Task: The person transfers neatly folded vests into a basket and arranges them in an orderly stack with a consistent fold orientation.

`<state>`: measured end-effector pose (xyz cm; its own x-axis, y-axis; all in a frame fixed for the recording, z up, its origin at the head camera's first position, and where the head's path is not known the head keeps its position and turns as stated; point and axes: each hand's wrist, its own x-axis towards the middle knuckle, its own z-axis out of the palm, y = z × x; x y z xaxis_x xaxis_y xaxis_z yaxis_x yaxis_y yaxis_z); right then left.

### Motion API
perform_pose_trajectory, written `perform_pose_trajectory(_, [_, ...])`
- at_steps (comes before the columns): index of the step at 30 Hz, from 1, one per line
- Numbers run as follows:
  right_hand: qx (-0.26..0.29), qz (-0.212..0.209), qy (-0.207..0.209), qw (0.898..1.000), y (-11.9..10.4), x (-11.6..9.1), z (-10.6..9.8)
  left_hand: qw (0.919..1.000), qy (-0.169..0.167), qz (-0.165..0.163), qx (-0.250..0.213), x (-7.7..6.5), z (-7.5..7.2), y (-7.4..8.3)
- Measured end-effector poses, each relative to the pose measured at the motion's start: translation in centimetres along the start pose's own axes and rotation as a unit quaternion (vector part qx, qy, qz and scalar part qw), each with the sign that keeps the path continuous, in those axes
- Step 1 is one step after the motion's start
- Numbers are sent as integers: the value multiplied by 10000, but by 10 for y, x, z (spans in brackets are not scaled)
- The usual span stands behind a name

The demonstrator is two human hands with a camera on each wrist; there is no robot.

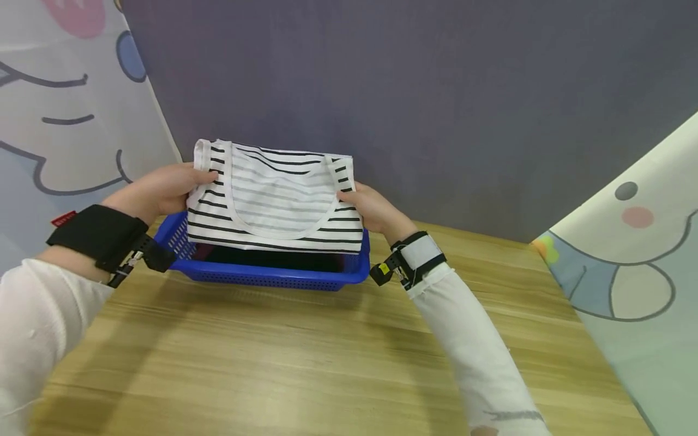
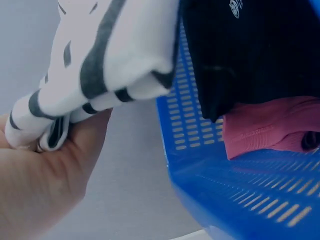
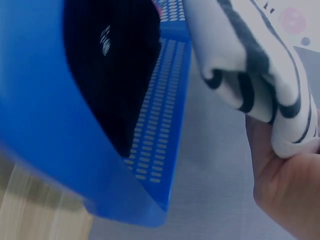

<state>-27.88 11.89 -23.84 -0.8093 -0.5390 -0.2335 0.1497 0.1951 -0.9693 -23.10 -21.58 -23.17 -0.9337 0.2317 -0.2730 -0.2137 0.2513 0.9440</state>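
Observation:
A folded white shirt with black stripes (image 1: 283,200) hangs over the back part of a blue plastic basket (image 1: 267,275), its round neckline facing up. At its left edge my left hand (image 1: 169,188) pinches the folded cloth, thumb on top. My right hand (image 1: 376,209) grips the opposite edge the same way. Both wrist views show the shirt's folded layers between thumb and fingers, above the basket's rim. Inside the basket lies a black garment (image 3: 107,75) with a small white print. Beside it, a pink garment (image 2: 270,125) shows in the left wrist view.
The basket stands on a wood-grain table (image 1: 272,363), near its back edge. A dark grey panel (image 1: 414,109) rises behind it. Cartoon-printed sheets flank the table, one at the left (image 1: 65,121) and one at the right (image 1: 643,260).

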Motion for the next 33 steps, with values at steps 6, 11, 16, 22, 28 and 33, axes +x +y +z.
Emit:
perform_pose_trajectory(6, [-148,297,309,9990,2,20,-1,9998,23,-163,-62,17,3,1])
perform_pose_trajectory(11, [-143,581,498,9970,4,31,-2,9991,59,-323,-269,31,8,-1])
perform_pose_trajectory(16, [-51,618,434,9971,7,37,1,9978,126,-544,-358,39,12,-5])
perform_pose_trajectory(22, [35,781,265,9966,14,44,7,9973,45,-729,-71,39,12,-13])
perform_pose_trajectory(28, [126,950,358,9948,17,50,8,9972,-354,-661,-13,38,6,-21])
perform_pose_trajectory(33, [273,1183,399,9918,22,53,9,9963,-493,-704,-4,38,2,-19])
